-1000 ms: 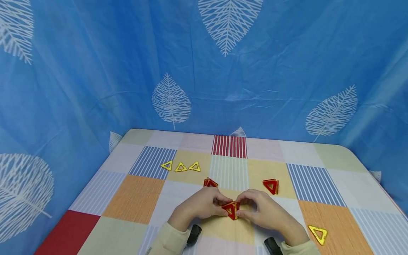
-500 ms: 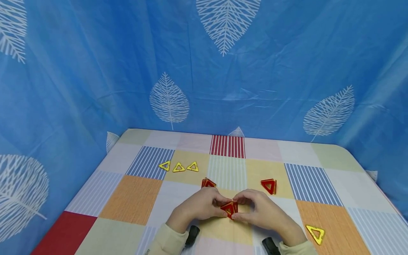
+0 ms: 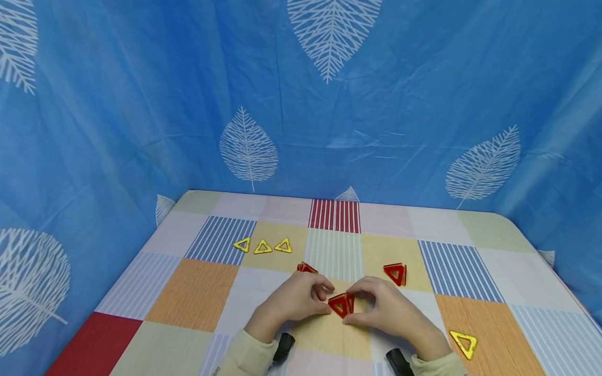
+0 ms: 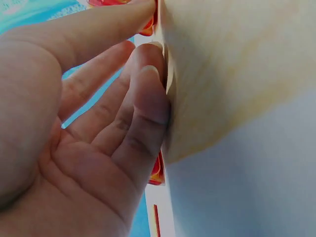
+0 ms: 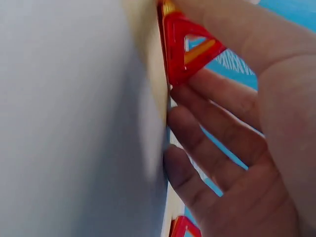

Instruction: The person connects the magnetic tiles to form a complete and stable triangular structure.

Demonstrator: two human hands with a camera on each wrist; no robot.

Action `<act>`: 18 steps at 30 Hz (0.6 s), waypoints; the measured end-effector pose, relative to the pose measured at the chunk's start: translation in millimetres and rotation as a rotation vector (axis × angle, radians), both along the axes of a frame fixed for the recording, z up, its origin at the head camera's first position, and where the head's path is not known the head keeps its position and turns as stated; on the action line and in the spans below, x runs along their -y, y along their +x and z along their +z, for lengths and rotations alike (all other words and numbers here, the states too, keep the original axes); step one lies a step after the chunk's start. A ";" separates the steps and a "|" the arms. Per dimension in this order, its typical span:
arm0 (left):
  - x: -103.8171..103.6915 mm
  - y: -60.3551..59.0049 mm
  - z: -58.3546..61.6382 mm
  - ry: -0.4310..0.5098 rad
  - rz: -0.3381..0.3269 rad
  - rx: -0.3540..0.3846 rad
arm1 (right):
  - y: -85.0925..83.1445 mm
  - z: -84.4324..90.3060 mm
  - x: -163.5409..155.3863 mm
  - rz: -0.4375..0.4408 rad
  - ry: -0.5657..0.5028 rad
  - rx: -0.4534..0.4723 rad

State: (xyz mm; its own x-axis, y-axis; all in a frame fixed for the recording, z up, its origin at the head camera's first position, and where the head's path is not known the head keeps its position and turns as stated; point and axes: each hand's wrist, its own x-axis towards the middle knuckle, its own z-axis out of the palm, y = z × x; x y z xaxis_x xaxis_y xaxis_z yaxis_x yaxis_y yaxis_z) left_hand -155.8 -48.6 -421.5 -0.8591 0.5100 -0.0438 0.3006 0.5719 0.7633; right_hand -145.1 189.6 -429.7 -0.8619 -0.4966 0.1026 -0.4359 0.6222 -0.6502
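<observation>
We see, between the hands, a red, plastic-looking cluster of triangular frames [image 3: 346, 305], no long axis evident | right hand [image 3: 386, 308], nearer, pinches it, thumb and forefinger | left hand [image 3: 293, 297], fingers relaxed, thumb tip just beside it, contact unclear.

I see a table [image 3: 166, 342] covered in patchwork squares [image 3: 193, 292], some plain, some striped. Behind the table and along both its sides hangs a creased blue curtain [image 3: 310, 141] printed with white leaves [image 3: 249, 146]; a pale streak of light [image 3: 577, 99] lies right of the table.
</observation>
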 end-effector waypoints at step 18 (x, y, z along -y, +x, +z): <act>44.5 -17.3 30.7 0.131 0.121 0.000 | -7.4 0.3 -15.8 -0.388 0.109 0.016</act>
